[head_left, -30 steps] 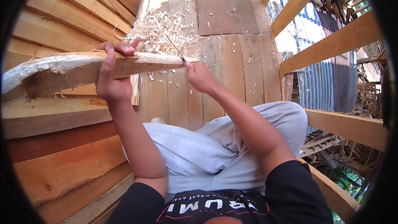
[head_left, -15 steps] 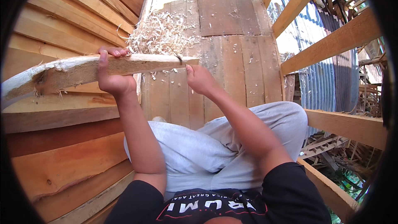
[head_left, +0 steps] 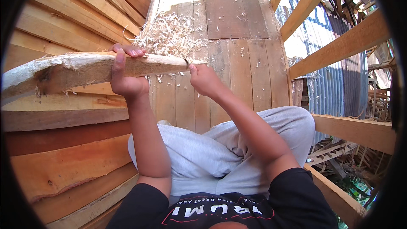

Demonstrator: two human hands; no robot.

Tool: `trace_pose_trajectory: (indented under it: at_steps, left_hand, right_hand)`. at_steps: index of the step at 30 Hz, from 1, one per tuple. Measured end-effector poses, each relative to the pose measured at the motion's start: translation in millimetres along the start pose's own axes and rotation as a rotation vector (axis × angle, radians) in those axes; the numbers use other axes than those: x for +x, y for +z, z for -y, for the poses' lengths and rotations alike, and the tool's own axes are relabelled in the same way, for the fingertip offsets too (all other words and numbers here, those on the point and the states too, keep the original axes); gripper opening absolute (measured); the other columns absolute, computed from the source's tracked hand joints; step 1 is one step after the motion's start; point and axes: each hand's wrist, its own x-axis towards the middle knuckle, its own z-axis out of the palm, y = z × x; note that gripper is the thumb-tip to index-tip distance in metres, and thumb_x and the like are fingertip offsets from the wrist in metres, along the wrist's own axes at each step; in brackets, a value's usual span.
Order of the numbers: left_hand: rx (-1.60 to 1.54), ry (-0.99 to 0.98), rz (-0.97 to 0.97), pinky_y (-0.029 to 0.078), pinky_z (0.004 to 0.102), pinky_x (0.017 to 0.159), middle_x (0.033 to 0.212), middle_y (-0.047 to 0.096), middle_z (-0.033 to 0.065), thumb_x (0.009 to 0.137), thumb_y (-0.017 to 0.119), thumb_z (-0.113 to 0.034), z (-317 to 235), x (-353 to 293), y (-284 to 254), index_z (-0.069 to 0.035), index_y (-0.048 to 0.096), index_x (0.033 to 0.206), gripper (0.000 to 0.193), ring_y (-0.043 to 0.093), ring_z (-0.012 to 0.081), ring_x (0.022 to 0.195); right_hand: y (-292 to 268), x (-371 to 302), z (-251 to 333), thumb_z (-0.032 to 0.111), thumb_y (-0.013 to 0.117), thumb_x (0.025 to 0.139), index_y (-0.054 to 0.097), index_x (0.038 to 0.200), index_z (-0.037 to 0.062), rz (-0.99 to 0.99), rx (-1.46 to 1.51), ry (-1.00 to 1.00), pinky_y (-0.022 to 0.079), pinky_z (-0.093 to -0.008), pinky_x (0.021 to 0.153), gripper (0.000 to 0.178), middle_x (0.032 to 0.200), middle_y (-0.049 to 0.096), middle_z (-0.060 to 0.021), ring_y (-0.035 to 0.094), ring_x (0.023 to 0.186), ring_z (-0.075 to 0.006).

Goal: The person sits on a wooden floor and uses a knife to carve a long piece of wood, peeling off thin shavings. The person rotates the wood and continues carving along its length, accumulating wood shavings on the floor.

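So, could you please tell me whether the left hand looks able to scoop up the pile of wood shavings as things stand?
Probably not without letting go: the left hand has its grip on the curved wood, though the shavings pile lies close beyond it.

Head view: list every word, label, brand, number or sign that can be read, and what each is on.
Black shirt, chest: large white lettering with a red outline; wording not copied here.
Same shirt: a line of small white lettering above it, also not copied.
No writing can be made out on the curved wooden piece, floorboards or grey trousers.
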Motion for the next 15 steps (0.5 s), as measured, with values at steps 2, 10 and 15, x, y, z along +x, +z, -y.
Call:
trace_pose_trajectory:
  at_steps: [2,10,15]
  left_hand:
    - [0.004,0.016,0.043,0.043,0.039,0.082,0.076,0.051,0.0065,0.087,0.057,-0.023,0,1,-4,-0.008,0.049,0.093,0.018,0.052,0.0201,0.079]
    - [-0.021,0.019,0.009,0.049,0.0389,0.076,0.072,0.052,0.009,0.083,0.059,-0.017,0,-3,15,-0.005,0.05,0.093,0.018,0.054,0.0211,0.071]
    - [0.014,0.031,0.098,0.045,0.0396,0.08,0.074,0.051,0.0077,0.085,0.057,-0.023,-1,-7,2,-0.007,0.049,0.093,0.02,0.052,0.0207,0.075]
  right_hand:
    - [-1,-6,18,0.031,0.037,0.1,0.064,0.086,-0.0064,-0.01,-0.083,-0.034,0.047,-0.0521,0.081,0.048,0.084,0.063,-0.0309,0.061,0.088,-0.0471]
    - [-3,9,-18,0.031,0.037,0.1,0.063,0.089,-0.0097,0.034,-0.024,0.132,0.048,-0.0519,0.084,0.05,0.087,0.064,-0.0323,0.062,0.09,-0.0467]
    - [-6,-14,35,0.03,0.036,0.1,0.061,0.085,-0.0072,0.006,-0.053,-0.052,0.046,-0.0527,0.077,0.047,0.081,0.062,-0.0305,0.06,0.083,-0.0485]
